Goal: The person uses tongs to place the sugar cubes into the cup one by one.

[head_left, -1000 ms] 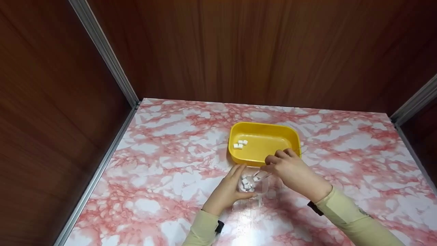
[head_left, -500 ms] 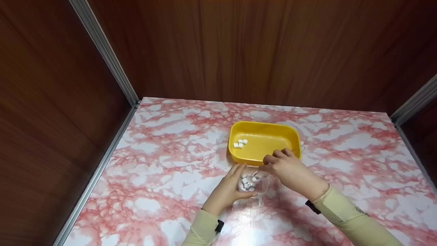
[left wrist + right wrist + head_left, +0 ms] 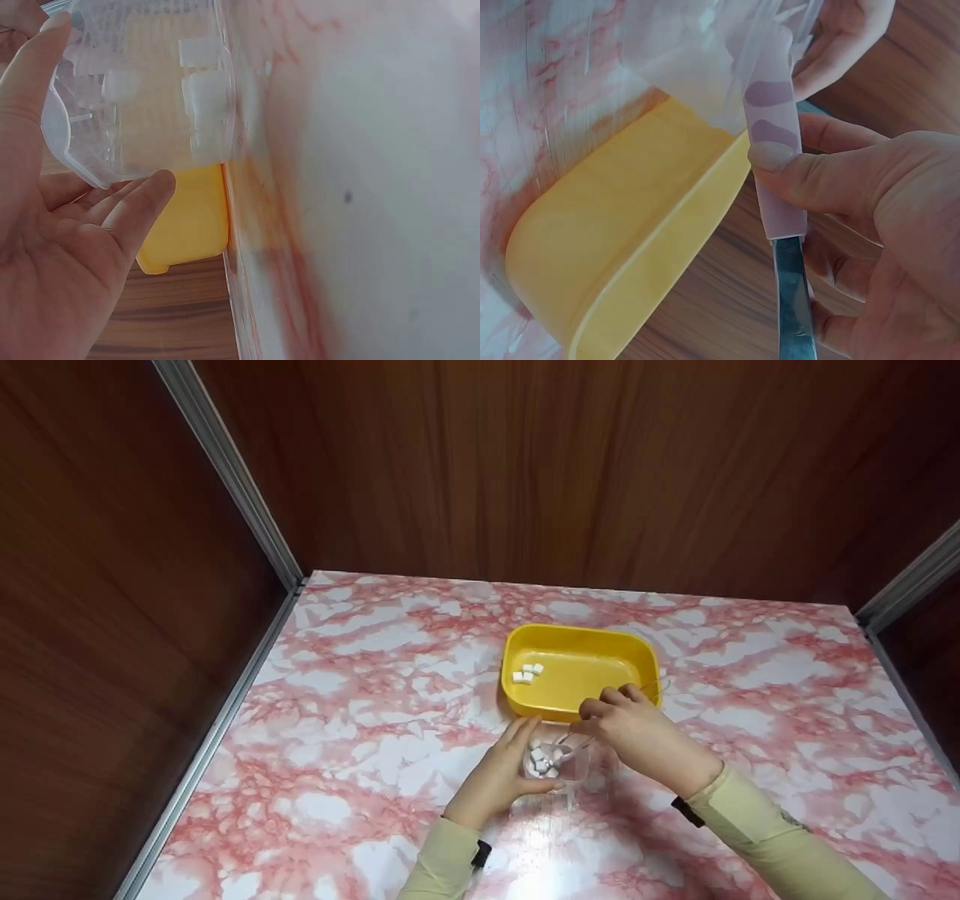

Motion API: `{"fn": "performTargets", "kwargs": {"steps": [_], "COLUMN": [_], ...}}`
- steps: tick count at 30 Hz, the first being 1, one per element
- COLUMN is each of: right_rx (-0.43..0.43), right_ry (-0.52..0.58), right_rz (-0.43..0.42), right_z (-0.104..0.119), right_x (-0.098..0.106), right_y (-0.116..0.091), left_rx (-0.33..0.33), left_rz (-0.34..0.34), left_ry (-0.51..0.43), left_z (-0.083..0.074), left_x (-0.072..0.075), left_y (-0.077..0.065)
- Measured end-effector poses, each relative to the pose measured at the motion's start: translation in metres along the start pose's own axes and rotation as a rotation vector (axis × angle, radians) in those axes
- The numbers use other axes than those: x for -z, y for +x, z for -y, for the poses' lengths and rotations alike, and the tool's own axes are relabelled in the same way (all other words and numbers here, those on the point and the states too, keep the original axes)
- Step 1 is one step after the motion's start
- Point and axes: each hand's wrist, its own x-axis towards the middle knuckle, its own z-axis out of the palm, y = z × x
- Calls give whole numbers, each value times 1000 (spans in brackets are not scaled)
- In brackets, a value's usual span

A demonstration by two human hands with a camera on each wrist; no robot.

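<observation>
My left hand [image 3: 491, 780] holds a small clear plastic container [image 3: 142, 97] between thumb and fingers, close to the near wall of the yellow tray. Small white cubes [image 3: 538, 754] lie inside the container. My right hand [image 3: 645, 735] pinches pink-and-metal tongs [image 3: 780, 195] between thumb and fingers. The tips of the tongs reach down into the container among the cubes; whether they grip one is too small to tell. The metal end of the tongs points back over the tray's right corner.
Directly behind the container stands the yellow tray [image 3: 592, 631], with several white cubes [image 3: 527, 673] at its left end. The table [image 3: 360, 720] has a red-and-white marbled top. Brown wood-grain panels [image 3: 525, 472] rise at its back and sides.
My right hand has shifted slightly left, and the tongs' tips are a little deeper among the cubes. My left hand keeps its hold on the container. The head view has tilted very slightly.
</observation>
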Motion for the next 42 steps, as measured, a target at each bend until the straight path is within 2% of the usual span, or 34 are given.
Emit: {"fn": "performTargets", "kwargs": {"steps": [8, 29, 42], "right_rx": [-6, -37, -61], "right_ry": [-1, 47, 51], "right_rz": [2, -38, 7], "right_z": [0, -3, -9], "right_x": [2, 4, 14], "right_y": [1, 1, 7], "left_rx": [-1, -8, -22], "left_rz": [3, -1, 4], "left_ry": [-21, -9, -15], "left_z": [-1, 0, 1], "left_x": [0, 1, 1], "left_y": [-1, 0, 1]}}
